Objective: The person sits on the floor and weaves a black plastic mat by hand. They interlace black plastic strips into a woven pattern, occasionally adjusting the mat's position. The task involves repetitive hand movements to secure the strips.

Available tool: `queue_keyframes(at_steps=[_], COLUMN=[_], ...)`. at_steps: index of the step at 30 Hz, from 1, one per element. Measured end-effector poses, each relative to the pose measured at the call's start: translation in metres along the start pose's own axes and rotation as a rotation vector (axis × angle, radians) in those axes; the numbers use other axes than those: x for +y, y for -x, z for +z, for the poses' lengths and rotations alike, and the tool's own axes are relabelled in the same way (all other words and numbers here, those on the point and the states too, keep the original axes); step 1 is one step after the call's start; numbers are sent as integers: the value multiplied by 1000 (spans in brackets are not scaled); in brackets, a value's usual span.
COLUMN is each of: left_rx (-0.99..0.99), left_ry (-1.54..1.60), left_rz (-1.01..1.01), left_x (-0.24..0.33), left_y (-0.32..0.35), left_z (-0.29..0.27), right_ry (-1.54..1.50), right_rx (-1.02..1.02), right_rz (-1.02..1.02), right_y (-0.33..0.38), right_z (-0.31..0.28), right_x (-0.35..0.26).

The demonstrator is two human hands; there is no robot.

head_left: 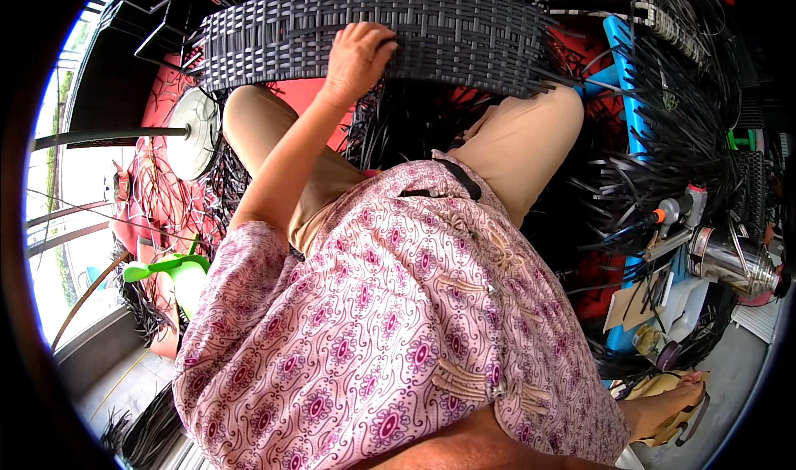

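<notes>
A long curved panel (464, 43) of dark grey plastic wicker lies across in front of my knees. My left hand (361, 55) rests on its weave, left of the middle, with fingers bent and pressed together at a dark weaving strip (300, 33) that runs along the panel. The fingertips are partly hidden. At the lower right, skin that appears to be my right hand (670, 399) extends past my sleeve over a yellowish thing with a black strap (663, 433). Its fingers are too indistinct to tell their grip.
Loose black strips (663, 150) pile up on the right beside a blue frame (628, 88). A metal flask (730, 261) and a grey-orange tool (680, 209) stand there. On the left are a round pale disc (192, 132) and a bright green object (178, 269).
</notes>
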State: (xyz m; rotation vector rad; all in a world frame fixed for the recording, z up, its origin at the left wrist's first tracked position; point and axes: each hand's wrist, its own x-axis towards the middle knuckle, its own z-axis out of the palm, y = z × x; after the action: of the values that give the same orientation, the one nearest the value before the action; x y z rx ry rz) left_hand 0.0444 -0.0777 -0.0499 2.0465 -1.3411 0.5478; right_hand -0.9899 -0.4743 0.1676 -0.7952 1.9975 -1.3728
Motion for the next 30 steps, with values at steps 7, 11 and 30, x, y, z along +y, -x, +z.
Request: queue_keyframes(at_steps=[7,11,30], left_rx=[-106,-150,-111], left_ry=[85,57,-3], left_rz=[129,176,156], left_x=[56,77,88], left_y=[-19,-29,-34], left_z=[37,56,81], right_ry=[90,147,544], right_rx=[-157,-322,-1214], right_rz=[-102,-224,-1223], right_y=[35,124,534], right_z=[52,169,651], right_x=[-42,-92,119])
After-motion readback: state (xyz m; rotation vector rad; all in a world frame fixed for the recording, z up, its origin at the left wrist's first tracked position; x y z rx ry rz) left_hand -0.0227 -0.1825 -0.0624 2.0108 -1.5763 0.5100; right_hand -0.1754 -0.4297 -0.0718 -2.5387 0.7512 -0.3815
